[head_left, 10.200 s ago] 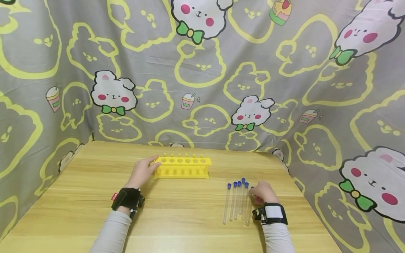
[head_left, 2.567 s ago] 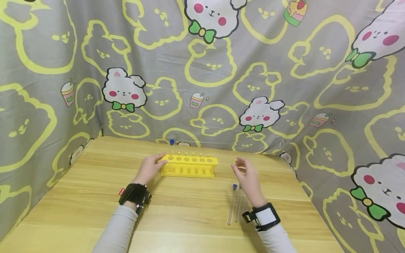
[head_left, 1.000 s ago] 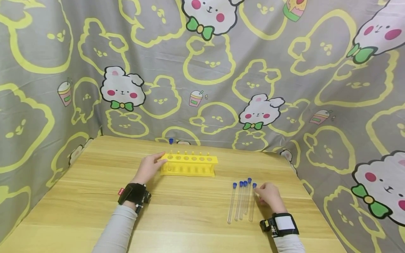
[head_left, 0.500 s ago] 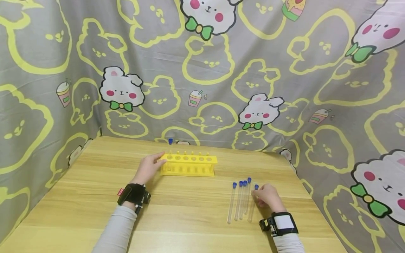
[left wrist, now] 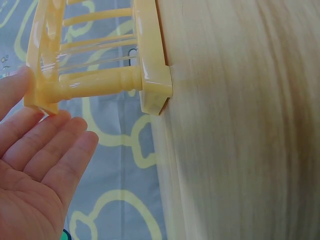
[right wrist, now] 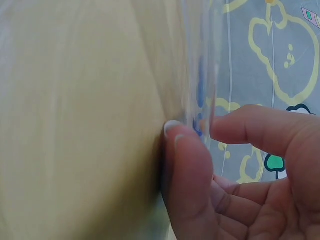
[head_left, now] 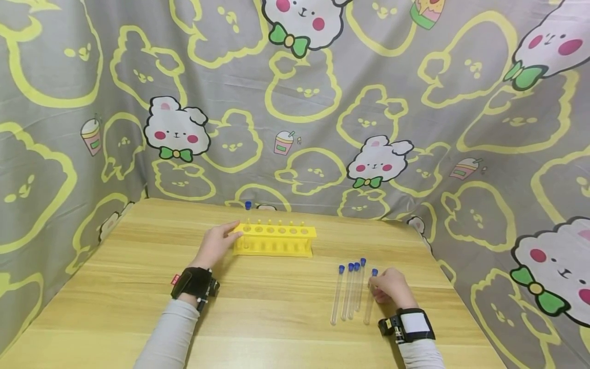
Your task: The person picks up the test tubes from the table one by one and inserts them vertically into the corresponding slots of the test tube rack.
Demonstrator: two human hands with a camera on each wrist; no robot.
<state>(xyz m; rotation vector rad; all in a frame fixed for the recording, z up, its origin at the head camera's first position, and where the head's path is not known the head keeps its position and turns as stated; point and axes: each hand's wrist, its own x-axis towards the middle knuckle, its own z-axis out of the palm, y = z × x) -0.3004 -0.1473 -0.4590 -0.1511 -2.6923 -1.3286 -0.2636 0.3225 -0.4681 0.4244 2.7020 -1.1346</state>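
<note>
A wooden table (head_left: 258, 307) carries everything, and a grey cloth (head_left: 304, 128) with yellow outlines and white rabbits hangs behind it and along both sides. Four capped tubes (head_left: 348, 295) lie close together, nearly parallel, blue caps pointing away from the person; they stand in the way between the right hand (head_left: 391, 287) and the yellow rack (head_left: 275, 234). One upright tube (head_left: 248, 216) is in the leftmost hole of the rack, just beside the left hand (head_left: 214, 247). Each wrist wears a black band (head_left: 415, 324) with a small camera.

The right thumb and index finger pinch one more tube (head_left: 370, 301) just below its cap, to the right of the four; whether its lower end touches the table, I cannot tell. The left thumb and index finger grip the rack's near-left end, while the other fingers are extended and slightly spread.

Compared with one second ago, the pinched tube is a little farther to the right from its neighbours; the left hand and the rack keep their places.
</note>
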